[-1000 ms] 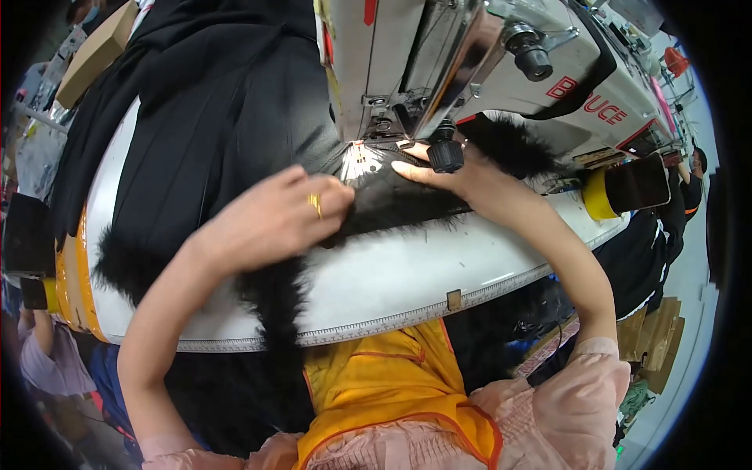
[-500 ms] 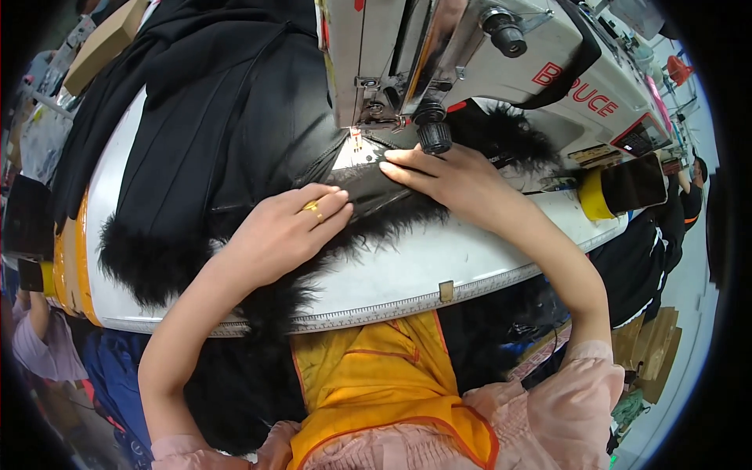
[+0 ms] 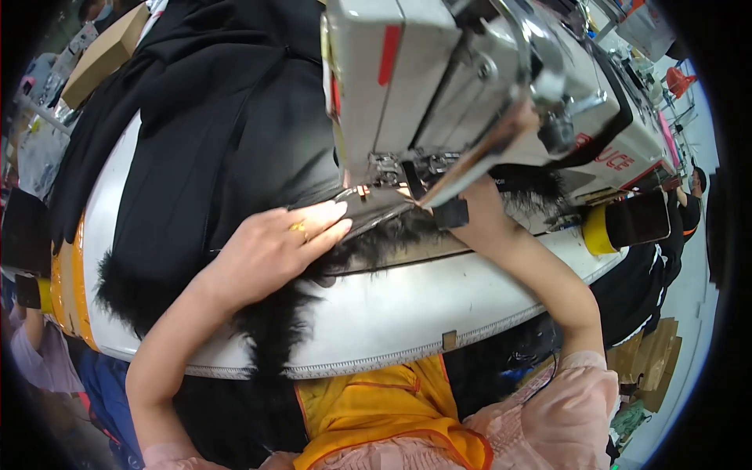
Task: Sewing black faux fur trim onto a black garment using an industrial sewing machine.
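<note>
A black garment (image 3: 235, 149) with a black fur trim (image 3: 274, 329) lies across the white sewing table (image 3: 407, 313) and runs under the grey sewing machine (image 3: 470, 86). My left hand (image 3: 274, 247), with a gold ring, lies flat on the fabric just left of the needle area, fingers together and stretched toward it. My right hand is hidden behind the machine head; only its forearm (image 3: 533, 266) shows, crossing the fur trim toward the needle. A small lamp glows at the presser foot (image 3: 364, 190).
A yellow-and-black roll (image 3: 619, 227) sits at the table's right end. Cardboard boxes (image 3: 650, 352) stand on the floor at right, and another person (image 3: 693, 196) is far right. A brown box (image 3: 102, 51) lies at upper left. My orange apron (image 3: 376, 415) is below the table edge.
The view has dropped closer to the machine, whose head now covers my right hand. My left hand has slid along the fabric toward the needle.
</note>
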`<action>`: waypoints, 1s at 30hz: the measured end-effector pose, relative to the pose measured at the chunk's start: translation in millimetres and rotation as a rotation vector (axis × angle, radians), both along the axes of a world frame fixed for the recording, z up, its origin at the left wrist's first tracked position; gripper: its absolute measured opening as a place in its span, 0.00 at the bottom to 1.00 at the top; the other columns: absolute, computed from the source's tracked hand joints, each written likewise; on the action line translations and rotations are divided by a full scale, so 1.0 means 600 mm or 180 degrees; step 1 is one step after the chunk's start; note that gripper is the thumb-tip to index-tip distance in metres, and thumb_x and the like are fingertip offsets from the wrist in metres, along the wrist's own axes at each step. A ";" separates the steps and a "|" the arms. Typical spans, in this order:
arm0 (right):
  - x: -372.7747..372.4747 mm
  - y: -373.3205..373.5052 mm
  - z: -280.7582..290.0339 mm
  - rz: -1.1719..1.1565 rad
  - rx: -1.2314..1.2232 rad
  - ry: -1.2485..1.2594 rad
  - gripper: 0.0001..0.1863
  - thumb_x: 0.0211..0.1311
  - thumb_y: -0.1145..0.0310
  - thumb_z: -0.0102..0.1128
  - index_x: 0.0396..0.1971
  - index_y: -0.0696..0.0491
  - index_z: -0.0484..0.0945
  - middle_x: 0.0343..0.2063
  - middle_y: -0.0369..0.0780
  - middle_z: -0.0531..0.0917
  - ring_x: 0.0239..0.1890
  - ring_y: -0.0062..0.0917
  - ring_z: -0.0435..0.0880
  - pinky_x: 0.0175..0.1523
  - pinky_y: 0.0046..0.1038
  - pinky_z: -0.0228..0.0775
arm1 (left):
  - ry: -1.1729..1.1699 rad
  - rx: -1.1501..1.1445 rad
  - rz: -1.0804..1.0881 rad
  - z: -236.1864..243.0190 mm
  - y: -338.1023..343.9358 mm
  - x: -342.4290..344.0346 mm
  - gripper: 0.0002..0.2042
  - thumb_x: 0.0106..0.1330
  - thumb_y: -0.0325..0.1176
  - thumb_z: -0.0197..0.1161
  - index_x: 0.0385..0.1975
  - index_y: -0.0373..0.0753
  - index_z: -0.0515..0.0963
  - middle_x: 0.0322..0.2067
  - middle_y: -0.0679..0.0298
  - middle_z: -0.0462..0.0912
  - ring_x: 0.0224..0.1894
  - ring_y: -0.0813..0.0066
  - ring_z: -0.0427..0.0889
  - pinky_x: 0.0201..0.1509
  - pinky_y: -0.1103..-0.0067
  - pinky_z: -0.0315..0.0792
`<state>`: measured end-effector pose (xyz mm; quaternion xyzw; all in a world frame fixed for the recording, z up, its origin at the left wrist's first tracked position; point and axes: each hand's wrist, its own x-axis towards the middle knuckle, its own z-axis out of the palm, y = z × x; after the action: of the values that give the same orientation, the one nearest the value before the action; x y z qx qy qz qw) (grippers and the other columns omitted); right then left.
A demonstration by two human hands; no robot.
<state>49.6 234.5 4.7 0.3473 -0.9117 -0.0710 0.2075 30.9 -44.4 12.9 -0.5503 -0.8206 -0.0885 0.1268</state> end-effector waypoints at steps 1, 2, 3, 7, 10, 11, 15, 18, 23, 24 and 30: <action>-0.009 0.003 0.002 0.0023 -0.0530 -0.0259 0.04 0.43 0.68 0.56 0.14 0.48 0.76 0.23 0.35 0.77 0.34 0.25 0.78 0.36 0.28 0.67 | -0.0051 -0.0024 -0.0006 0.004 0.003 -0.013 0.18 0.52 0.27 0.52 0.45 0.43 0.75 0.39 0.64 0.78 0.37 0.72 0.78 0.36 0.78 0.71; -0.029 0.003 -0.021 -0.0449 0.0198 -0.0035 0.02 0.40 0.69 0.56 0.15 0.48 0.76 0.19 0.37 0.76 0.26 0.30 0.78 0.32 0.32 0.68 | -0.0059 -0.0062 -0.0025 0.006 0.006 -0.022 0.17 0.51 0.28 0.53 0.42 0.42 0.76 0.35 0.65 0.77 0.35 0.71 0.77 0.36 0.78 0.70; -0.013 0.034 -0.003 -0.0253 -0.0298 0.0192 0.02 0.40 0.71 0.55 0.15 0.48 0.76 0.16 0.37 0.76 0.23 0.30 0.79 0.28 0.34 0.68 | -0.0023 0.0031 -0.0254 0.012 0.030 -0.034 0.15 0.50 0.28 0.54 0.40 0.42 0.77 0.31 0.66 0.77 0.32 0.71 0.76 0.35 0.78 0.70; -0.010 0.027 -0.017 -0.0580 -0.0330 -0.0409 0.02 0.39 0.70 0.55 0.14 0.47 0.77 0.13 0.36 0.77 0.21 0.28 0.79 0.27 0.31 0.68 | -0.0113 -0.0491 -0.0067 0.001 0.017 -0.041 0.19 0.55 0.27 0.50 0.48 0.40 0.73 0.48 0.60 0.77 0.39 0.74 0.79 0.43 0.80 0.71; -0.012 0.033 -0.020 -0.0632 -0.0397 -0.0286 0.02 0.38 0.70 0.55 0.13 0.47 0.77 0.13 0.36 0.77 0.20 0.28 0.80 0.27 0.31 0.67 | 0.0013 -0.0137 -0.0206 -0.005 0.020 -0.041 0.20 0.54 0.27 0.51 0.50 0.40 0.73 0.46 0.61 0.78 0.38 0.75 0.79 0.43 0.80 0.70; -0.016 0.039 -0.026 -0.0479 -0.0748 -0.0236 0.02 0.38 0.70 0.56 0.13 0.47 0.77 0.13 0.37 0.77 0.21 0.28 0.79 0.27 0.31 0.67 | 0.0025 -0.0257 -0.0222 -0.007 0.021 -0.042 0.20 0.54 0.27 0.51 0.50 0.40 0.73 0.44 0.61 0.78 0.38 0.75 0.79 0.43 0.80 0.70; -0.033 0.033 -0.025 -0.0409 -0.0310 0.0017 0.02 0.36 0.72 0.55 0.13 0.51 0.77 0.16 0.39 0.76 0.24 0.31 0.78 0.31 0.33 0.67 | 0.0361 -0.0022 -0.0307 -0.013 0.024 -0.047 0.20 0.53 0.27 0.52 0.49 0.39 0.73 0.41 0.63 0.79 0.39 0.75 0.78 0.43 0.80 0.70; -0.035 0.034 -0.024 -0.0403 -0.0368 -0.0082 0.02 0.36 0.72 0.55 0.13 0.52 0.76 0.16 0.40 0.75 0.25 0.32 0.78 0.32 0.33 0.68 | 0.0364 0.0032 -0.0313 -0.010 0.025 -0.049 0.19 0.53 0.27 0.53 0.47 0.39 0.74 0.41 0.63 0.79 0.39 0.75 0.78 0.42 0.80 0.70; -0.032 0.030 -0.020 -0.0378 -0.0365 -0.0059 0.02 0.36 0.72 0.56 0.11 0.50 0.75 0.14 0.37 0.74 0.23 0.30 0.78 0.31 0.32 0.68 | 0.0417 0.0233 -0.0236 -0.020 0.023 -0.047 0.15 0.54 0.27 0.53 0.43 0.39 0.74 0.36 0.63 0.79 0.35 0.75 0.77 0.37 0.81 0.70; -0.029 0.029 -0.018 -0.0381 -0.0364 -0.0054 0.02 0.36 0.72 0.56 0.11 0.50 0.75 0.14 0.37 0.74 0.23 0.30 0.78 0.31 0.32 0.68 | 0.0337 0.0146 -0.0198 -0.022 0.022 -0.046 0.15 0.54 0.27 0.53 0.43 0.40 0.74 0.32 0.65 0.79 0.34 0.76 0.77 0.37 0.80 0.69; -0.036 -0.002 0.011 -0.0766 0.1007 -0.1867 0.15 0.52 0.76 0.55 0.43 0.54 0.75 0.37 0.43 0.79 0.46 0.33 0.75 0.51 0.31 0.65 | 0.0027 0.0376 -0.0062 -0.013 0.022 -0.058 0.16 0.52 0.27 0.56 0.43 0.41 0.74 0.27 0.66 0.79 0.33 0.71 0.76 0.39 0.77 0.67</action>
<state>27.9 233.6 11.6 0.2708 -0.9447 -0.1325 -0.1293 -3.9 -31.1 5.1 -0.5502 -0.8079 -0.1356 0.1616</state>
